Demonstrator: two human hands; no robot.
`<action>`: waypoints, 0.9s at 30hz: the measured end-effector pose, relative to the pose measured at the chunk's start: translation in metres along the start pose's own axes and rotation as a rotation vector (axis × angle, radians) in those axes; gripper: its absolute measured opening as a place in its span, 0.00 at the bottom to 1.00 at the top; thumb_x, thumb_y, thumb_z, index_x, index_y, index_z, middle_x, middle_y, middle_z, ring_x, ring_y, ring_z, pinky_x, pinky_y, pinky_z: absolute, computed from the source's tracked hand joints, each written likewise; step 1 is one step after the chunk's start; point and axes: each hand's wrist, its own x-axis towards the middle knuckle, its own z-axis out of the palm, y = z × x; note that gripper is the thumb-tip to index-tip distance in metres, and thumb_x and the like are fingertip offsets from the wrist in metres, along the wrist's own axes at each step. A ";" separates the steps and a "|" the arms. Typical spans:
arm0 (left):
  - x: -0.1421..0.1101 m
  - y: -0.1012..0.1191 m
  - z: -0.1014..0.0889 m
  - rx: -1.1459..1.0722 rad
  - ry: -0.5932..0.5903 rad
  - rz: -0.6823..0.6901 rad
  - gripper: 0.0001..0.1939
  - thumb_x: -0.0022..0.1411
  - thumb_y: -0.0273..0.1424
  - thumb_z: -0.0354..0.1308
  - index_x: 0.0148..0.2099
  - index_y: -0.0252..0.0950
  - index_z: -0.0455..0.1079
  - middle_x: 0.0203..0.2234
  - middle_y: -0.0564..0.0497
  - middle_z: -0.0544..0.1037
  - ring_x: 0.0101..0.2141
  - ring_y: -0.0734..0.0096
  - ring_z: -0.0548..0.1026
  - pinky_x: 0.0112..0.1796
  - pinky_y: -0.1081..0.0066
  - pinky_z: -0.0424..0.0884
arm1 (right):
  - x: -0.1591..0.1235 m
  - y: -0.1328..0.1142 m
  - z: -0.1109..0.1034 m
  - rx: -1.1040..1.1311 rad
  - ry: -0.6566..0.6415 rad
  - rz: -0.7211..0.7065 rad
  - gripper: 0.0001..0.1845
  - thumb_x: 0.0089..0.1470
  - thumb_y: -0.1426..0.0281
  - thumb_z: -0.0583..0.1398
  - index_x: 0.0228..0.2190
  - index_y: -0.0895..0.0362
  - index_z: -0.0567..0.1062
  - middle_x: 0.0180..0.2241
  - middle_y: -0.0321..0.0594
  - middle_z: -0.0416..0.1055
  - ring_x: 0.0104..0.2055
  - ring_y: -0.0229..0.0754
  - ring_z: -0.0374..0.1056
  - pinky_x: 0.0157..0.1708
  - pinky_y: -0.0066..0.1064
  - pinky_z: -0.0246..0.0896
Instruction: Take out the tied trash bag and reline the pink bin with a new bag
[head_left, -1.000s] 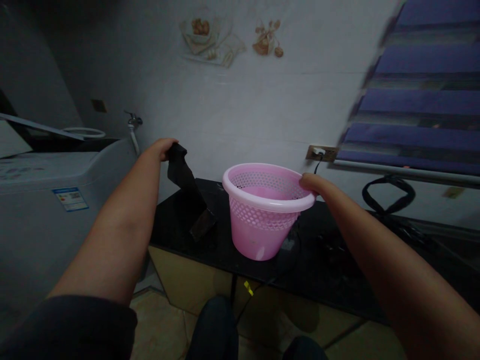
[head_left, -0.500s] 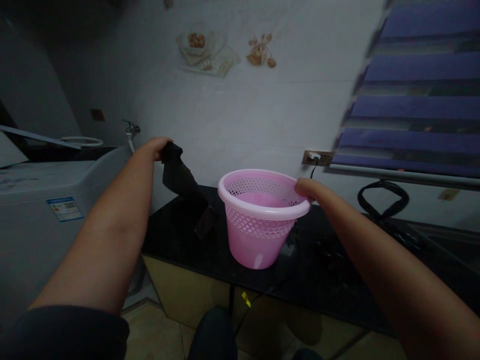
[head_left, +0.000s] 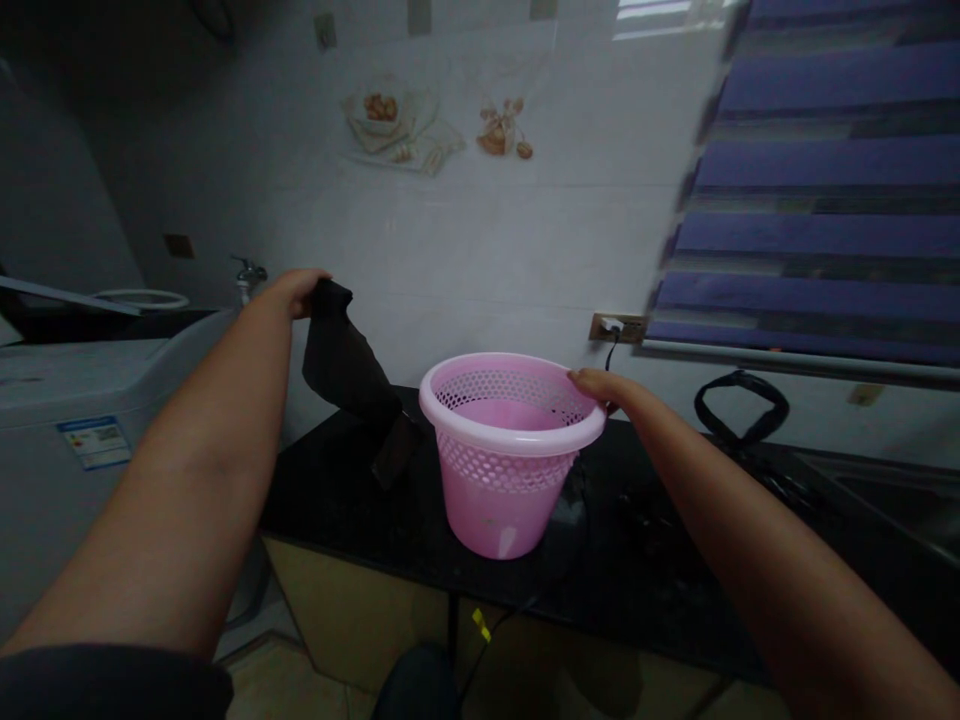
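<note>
From where I sit at the feed, I take the pink basket (head_left: 491,515) as my landmark: it stands upright on the black counter (head_left: 322,500), its wide mouth facing up and its long axis roughly vertical, narrowing toward the base. My right hand (head_left: 595,384) grips the right side of the basket's rim, thumb over the top; most of its fingers are hidden from me. My left hand (head_left: 302,291), above and to the left of the basket, is clenched around the upper end of a black cloth (head_left: 345,365). That cloth's long axis slants from my fist down and rightward toward the basket, its lower end bending onto the counter just beside the basket's left wall; I can't tell whether the two touch. Looking into the basket, I see perforated pink sides and a pink interior. Well left of the basket stands a washing machine (head_left: 37,490) with a raised lid; its inside is too dark for me to read. Far right of the basket is a dim sink (head_left: 892,490), and between them a black loop (head_left: 777,412) stands up from the counter.
</note>
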 end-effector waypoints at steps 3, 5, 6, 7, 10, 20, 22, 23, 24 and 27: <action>0.001 0.005 0.001 -0.006 0.002 -0.008 0.22 0.39 0.49 0.65 0.23 0.40 0.61 0.08 0.56 0.66 0.25 0.71 0.77 0.22 0.74 0.62 | -0.001 -0.002 -0.001 0.085 -0.092 0.051 0.31 0.66 0.62 0.40 0.60 0.64 0.63 0.55 0.59 0.64 0.43 0.50 0.72 0.36 0.40 0.71; 0.003 0.008 0.002 -0.020 -0.009 -0.009 0.22 0.39 0.49 0.66 0.24 0.41 0.62 0.08 0.56 0.67 0.25 0.70 0.77 0.22 0.73 0.62 | -0.001 -0.002 -0.002 0.117 -0.085 0.065 0.32 0.66 0.60 0.39 0.60 0.65 0.64 0.55 0.59 0.64 0.43 0.50 0.71 0.36 0.41 0.71; 0.003 0.009 0.002 -0.027 -0.018 -0.007 0.22 0.39 0.49 0.67 0.24 0.41 0.62 0.08 0.56 0.67 0.24 0.70 0.77 0.22 0.72 0.62 | -0.001 -0.002 -0.002 0.126 -0.077 0.066 0.32 0.66 0.60 0.39 0.59 0.65 0.64 0.55 0.59 0.64 0.43 0.50 0.71 0.36 0.41 0.71; 0.004 0.010 0.002 -0.032 -0.026 -0.004 0.22 0.39 0.49 0.67 0.24 0.41 0.62 0.09 0.57 0.67 0.23 0.70 0.76 0.22 0.72 0.62 | -0.001 -0.002 -0.002 0.132 -0.069 0.061 0.32 0.66 0.60 0.39 0.59 0.65 0.65 0.54 0.60 0.64 0.42 0.49 0.71 0.36 0.41 0.71; 0.006 0.014 0.003 -0.043 -0.037 0.018 0.20 0.41 0.48 0.66 0.25 0.40 0.62 0.09 0.57 0.67 0.21 0.72 0.74 0.23 0.72 0.63 | -0.001 -0.001 -0.003 0.127 -0.060 0.040 0.32 0.66 0.61 0.39 0.58 0.67 0.65 0.53 0.60 0.66 0.41 0.49 0.71 0.35 0.40 0.70; 0.012 0.028 0.004 -0.030 -0.029 0.090 0.15 0.45 0.42 0.64 0.25 0.40 0.62 0.11 0.56 0.67 0.24 0.72 0.74 0.24 0.72 0.67 | 0.003 -0.008 -0.012 -0.229 0.025 -0.077 0.31 0.66 0.67 0.39 0.54 0.76 0.69 0.53 0.63 0.66 0.56 0.50 0.65 0.53 0.33 0.59; 0.012 0.032 0.004 -0.033 -0.026 0.099 0.14 0.43 0.41 0.63 0.25 0.40 0.63 0.11 0.56 0.68 0.24 0.73 0.73 0.25 0.72 0.67 | 0.005 -0.010 -0.012 -0.248 0.060 -0.069 0.30 0.65 0.67 0.41 0.54 0.75 0.69 0.54 0.62 0.65 0.57 0.50 0.63 0.53 0.32 0.58; 0.011 0.034 0.005 -0.034 -0.026 0.102 0.14 0.42 0.41 0.64 0.25 0.41 0.63 0.11 0.56 0.68 0.24 0.73 0.73 0.25 0.72 0.68 | 0.007 -0.011 -0.012 -0.244 0.072 -0.068 0.30 0.65 0.67 0.41 0.54 0.74 0.69 0.54 0.61 0.65 0.57 0.50 0.64 0.53 0.32 0.59; 0.010 0.035 0.005 -0.034 -0.027 0.105 0.15 0.40 0.42 0.64 0.25 0.41 0.63 0.11 0.56 0.68 0.25 0.72 0.74 0.26 0.71 0.68 | 0.008 -0.011 -0.011 -0.236 0.086 -0.072 0.29 0.65 0.66 0.42 0.54 0.73 0.69 0.54 0.60 0.66 0.56 0.50 0.64 0.52 0.32 0.59; 0.008 0.040 0.007 -0.024 -0.030 0.121 0.17 0.36 0.43 0.65 0.25 0.42 0.63 0.10 0.56 0.67 0.29 0.69 0.76 0.26 0.71 0.67 | 0.012 -0.013 -0.010 -0.206 0.133 -0.091 0.28 0.64 0.65 0.45 0.54 0.70 0.70 0.53 0.59 0.67 0.55 0.51 0.65 0.50 0.34 0.60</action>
